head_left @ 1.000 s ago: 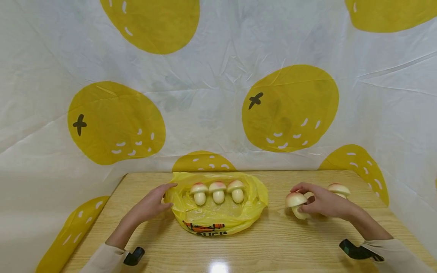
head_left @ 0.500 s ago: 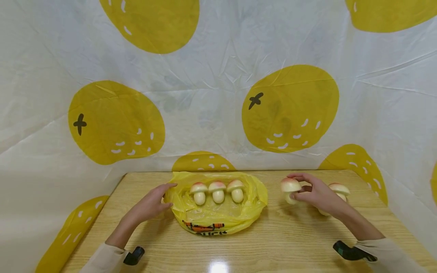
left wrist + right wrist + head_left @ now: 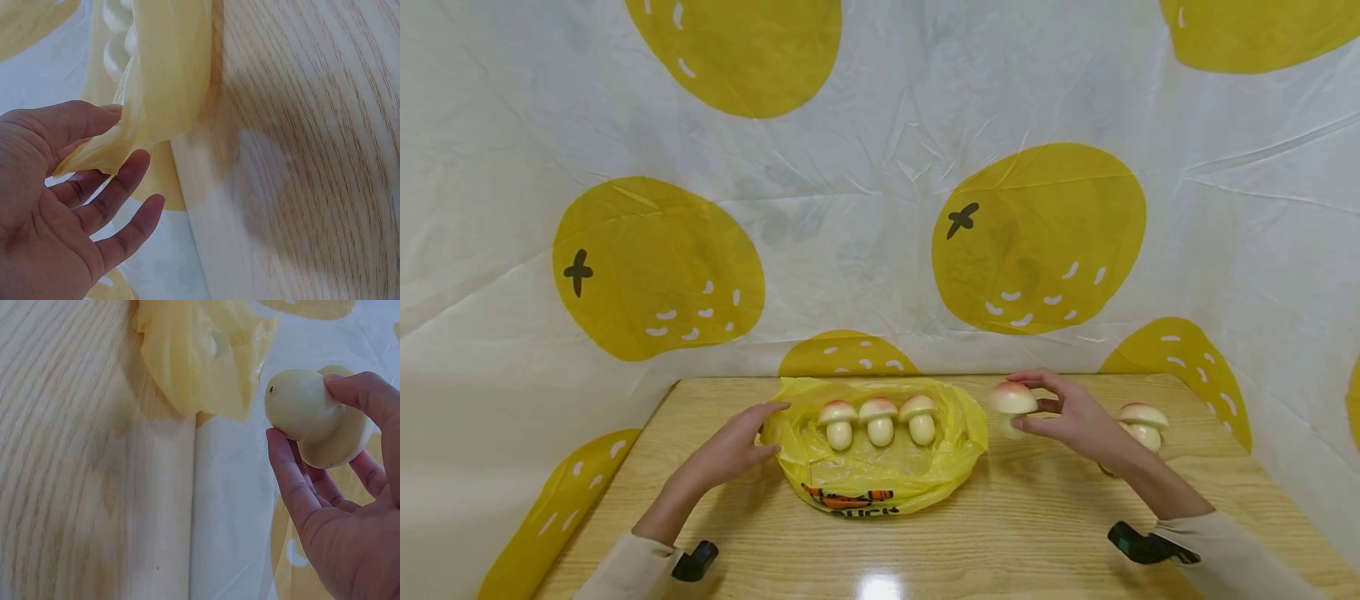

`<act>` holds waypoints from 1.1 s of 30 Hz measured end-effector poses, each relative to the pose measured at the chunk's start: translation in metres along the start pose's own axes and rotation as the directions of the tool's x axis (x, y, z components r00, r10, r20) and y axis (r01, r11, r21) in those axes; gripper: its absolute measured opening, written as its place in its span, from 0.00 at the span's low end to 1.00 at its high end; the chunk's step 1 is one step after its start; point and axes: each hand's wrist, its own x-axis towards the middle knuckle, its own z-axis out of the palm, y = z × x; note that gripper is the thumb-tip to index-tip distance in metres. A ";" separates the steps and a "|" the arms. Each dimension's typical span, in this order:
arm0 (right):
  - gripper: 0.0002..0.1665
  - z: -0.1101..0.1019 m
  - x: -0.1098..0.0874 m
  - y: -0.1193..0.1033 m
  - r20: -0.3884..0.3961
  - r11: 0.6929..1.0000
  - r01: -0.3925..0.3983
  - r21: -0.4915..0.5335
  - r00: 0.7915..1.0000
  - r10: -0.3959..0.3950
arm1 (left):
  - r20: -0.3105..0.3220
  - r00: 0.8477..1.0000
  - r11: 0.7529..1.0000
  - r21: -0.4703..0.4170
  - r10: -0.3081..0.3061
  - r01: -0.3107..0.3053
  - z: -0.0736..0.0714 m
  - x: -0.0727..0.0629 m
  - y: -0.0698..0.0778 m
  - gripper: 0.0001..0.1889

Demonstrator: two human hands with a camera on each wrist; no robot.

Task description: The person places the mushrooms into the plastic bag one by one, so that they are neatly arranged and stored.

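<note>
My left hand (image 3: pixel 737 450) pinches the left edge of a yellow plastic bag (image 3: pixel 887 483); the left wrist view shows the thin bag edge (image 3: pixel 125 134) between thumb and fingers. Three mushrooms (image 3: pixel 880 421), cream with reddish cap tops, lie side by side in the bag's wide mouth. Above the table, just right of the bag, my right hand (image 3: pixel 1071 421) holds another mushroom (image 3: pixel 1011 400) cap up. The right wrist view shows thumb and fingers round this mushroom (image 3: pixel 306 406), its rounded stem end towards the camera.
Behind my right wrist another mushroom (image 3: pixel 1144 425) stands on the wooden table (image 3: pixel 1000 533); a small piece of something pale beside it is mostly hidden by the forearm. A white curtain (image 3: pixel 850 275) with yellow fruit prints hangs along the table's back edge.
My right hand has lifted the mushroom off the table and carried it left, close to the bag. The left hand and the bag look unmoved.
</note>
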 end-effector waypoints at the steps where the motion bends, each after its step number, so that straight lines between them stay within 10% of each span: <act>1: 0.36 0.002 0.002 -0.001 0.009 1.000 0.002 0.004 1.000 -0.002 | -0.001 1.000 1.000 -0.001 0.002 -0.002 0.000 0.000 0.000 0.34; 10: 0.33 0.019 0.023 -0.020 0.118 0.996 0.089 0.023 0.989 -0.091 | -0.006 1.000 1.000 0.006 0.010 -0.010 0.000 0.001 0.000 0.33; 33: 0.33 0.080 0.064 -0.053 0.202 0.995 -0.001 0.097 0.979 -0.019 | 0.003 1.000 1.000 -0.004 -0.019 0.019 -0.001 0.002 0.005 0.34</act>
